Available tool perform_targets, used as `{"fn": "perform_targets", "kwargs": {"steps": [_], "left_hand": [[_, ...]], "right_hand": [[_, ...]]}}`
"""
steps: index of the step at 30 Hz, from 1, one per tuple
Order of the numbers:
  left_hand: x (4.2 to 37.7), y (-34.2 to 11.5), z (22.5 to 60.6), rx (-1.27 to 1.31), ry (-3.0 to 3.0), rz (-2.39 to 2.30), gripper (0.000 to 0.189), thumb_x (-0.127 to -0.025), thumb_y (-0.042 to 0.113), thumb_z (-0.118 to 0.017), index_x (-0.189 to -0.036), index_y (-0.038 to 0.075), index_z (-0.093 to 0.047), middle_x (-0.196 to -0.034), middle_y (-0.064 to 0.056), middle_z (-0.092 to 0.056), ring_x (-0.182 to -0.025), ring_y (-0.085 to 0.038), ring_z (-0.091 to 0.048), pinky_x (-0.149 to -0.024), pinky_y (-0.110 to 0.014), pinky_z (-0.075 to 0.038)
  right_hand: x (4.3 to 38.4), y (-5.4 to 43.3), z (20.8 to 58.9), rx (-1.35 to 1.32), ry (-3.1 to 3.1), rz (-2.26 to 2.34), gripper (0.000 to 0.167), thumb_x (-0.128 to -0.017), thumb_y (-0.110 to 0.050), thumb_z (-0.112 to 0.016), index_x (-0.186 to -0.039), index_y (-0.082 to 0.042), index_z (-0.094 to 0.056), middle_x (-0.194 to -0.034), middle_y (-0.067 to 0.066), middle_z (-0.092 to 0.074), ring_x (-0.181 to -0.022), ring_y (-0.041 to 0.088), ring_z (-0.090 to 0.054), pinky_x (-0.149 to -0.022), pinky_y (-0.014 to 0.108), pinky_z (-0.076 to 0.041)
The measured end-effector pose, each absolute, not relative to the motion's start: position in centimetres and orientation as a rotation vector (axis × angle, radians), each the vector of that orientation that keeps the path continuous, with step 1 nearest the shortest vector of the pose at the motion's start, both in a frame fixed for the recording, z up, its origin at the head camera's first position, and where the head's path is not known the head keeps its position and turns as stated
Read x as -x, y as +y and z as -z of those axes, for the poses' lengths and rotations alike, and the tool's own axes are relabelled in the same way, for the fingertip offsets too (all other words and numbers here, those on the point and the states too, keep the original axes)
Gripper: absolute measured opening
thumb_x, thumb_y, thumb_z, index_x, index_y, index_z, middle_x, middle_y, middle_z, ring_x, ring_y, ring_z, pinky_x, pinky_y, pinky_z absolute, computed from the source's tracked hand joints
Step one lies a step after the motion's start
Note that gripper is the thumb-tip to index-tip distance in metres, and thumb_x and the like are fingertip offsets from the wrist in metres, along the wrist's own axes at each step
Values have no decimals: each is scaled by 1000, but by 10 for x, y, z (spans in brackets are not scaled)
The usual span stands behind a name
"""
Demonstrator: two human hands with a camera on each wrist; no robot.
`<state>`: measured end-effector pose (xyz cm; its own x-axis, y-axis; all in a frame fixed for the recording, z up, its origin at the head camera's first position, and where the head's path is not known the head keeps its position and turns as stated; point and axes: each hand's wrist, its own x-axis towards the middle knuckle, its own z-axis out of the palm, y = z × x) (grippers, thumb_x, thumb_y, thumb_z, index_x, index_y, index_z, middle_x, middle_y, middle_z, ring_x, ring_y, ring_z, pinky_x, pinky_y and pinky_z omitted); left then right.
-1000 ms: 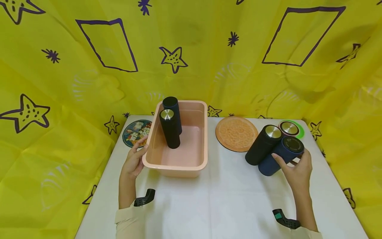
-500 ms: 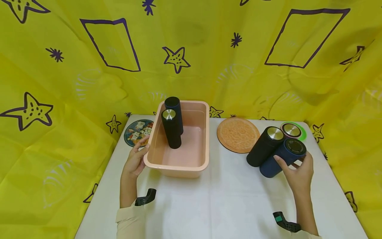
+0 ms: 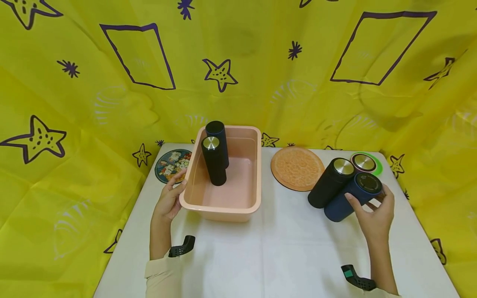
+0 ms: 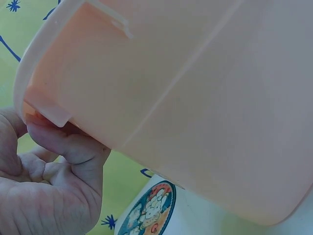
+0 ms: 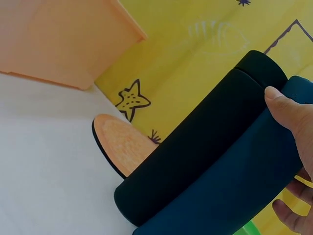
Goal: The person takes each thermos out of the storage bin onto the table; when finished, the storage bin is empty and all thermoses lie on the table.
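Blue, with a food-like print, the round mat (image 3: 171, 165) lies at the far left of the white table (image 3: 290, 248). Next to it, the left hand (image 3: 166, 203) is clamped on the left rim of the pink tub (image 3: 220, 211). The tub appears to be thin moulded plastic: light, slightly flexible, stiffest along the rim. Inside, toward the left wall, stand a silver-topped flask (image 3: 215, 165) and, behind it, a dark-topped flask (image 3: 223, 147); their weight probably loads the tub on that side.

To the right of the tub lies the orange mat (image 3: 297, 167), followed by the black flask (image 3: 328, 186) and, close beside that, the blue flask (image 3: 344, 203). A further flask (image 3: 364, 162), showing mainly its silver lid, is behind them on a green disc (image 3: 378, 164). The right hand (image 3: 376, 217), well apart from the left, grips the blue flask near its top end, thumb on the near side. Whether the base bears on the table cannot be told.

The blue flask should handle as a rigid, fairly heavy cylinder; its fill is unknown. The matte coating probably resists slipping, though the round body may twist. The recommended hold is the upper body, thumb opposed to fingers.
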<state>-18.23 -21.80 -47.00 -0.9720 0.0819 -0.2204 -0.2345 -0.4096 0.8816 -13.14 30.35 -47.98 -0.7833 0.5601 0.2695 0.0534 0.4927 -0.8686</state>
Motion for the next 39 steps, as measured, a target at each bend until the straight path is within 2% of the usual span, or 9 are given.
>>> {"fn": "perform_targets", "kwargs": {"steps": [5,7,10,12,17,20,24,32,39], "left_hand": [[182,-218,470,208,1582,-2481,53,-102,7,-47,-151,10,-27,-116,-1,-60,-88,-12,-71,-72,-28,-60],[182,-218,471,193,1578,-2488,52,-102,7,-47,-151,10,-28,-116,-1,-60,-88,-12,-71,-71,-27,-60],[182,-218,471,171,1574,-2500,51,-102,6,-47,-150,10,-30,-117,-2,-59,-89,-12,-71,-72,-27,-60],[182,-217,471,167,1576,-2503,49,-102,6,-47,-149,11,-32,-117,-3,-59,-89,-12,-71,-72,-27,-60],[183,-217,471,180,1592,-2491,45,-102,6,-47,-144,15,-39,-120,-3,-58,-91,-12,-70,-75,-28,-60],[183,-217,470,184,1600,-2482,45,-102,6,-47,-145,15,-38,-121,-2,-57,-92,-12,-70,-76,-28,-60],[182,-218,469,197,1596,-2482,47,-102,6,-47,-146,15,-37,-119,-2,-59,-92,-12,-70,-75,-29,-60],[182,-219,470,169,1575,-2499,41,-101,6,-49,-140,19,-44,-120,-3,-58,-93,-13,-70,-77,-30,-60],[183,-219,471,179,1590,-2488,41,-102,7,-48,-140,20,-43,-122,-3,-55,-92,-11,-70,-76,-29,-60]], "right_hand": [[131,302,475,472,-2173,-1269,81,-77,-16,-82,-146,-22,-39,-127,-17,-44,-108,-4,-42,-80,11,-40],[132,302,472,458,-2157,-1268,81,-77,-15,-82,-145,-22,-39,-129,-16,-44,-109,-3,-43,-82,12,-40],[132,301,466,455,-2148,-1264,81,-78,-16,-82,-146,-24,-39,-136,-7,-45,-112,-3,-42,-87,14,-41],[131,301,462,447,-2137,-1261,80,-78,-15,-81,-146,-25,-40,-137,-4,-45,-114,-2,-41,-90,14,-41],[130,303,452,373,-2100,-1233,80,-77,-12,-82,-145,-24,-41,-122,-21,-43,-117,-1,-42,-93,14,-41],[132,305,444,301,-2076,-1209,81,-75,-10,-82,-144,-22,-42,-120,-24,-42,-119,1,-43,-95,14,-41],[136,304,429,224,-2018,-1191,78,-74,-8,-83,-141,-18,-45,-121,-22,-44,-119,4,-45,-98,16,-41],[140,280,387,136,-1880,-1217,69,-75,-11,-82,-136,-10,-51,-118,-16,-50,-121,10,-46,-103,21,-41],[152,260,368,-4,-1694,-1331,64,-72,-9,-84,-129,-5,-55,-121,-1,-54,-119,18,-48,-104,27,-41]]}}
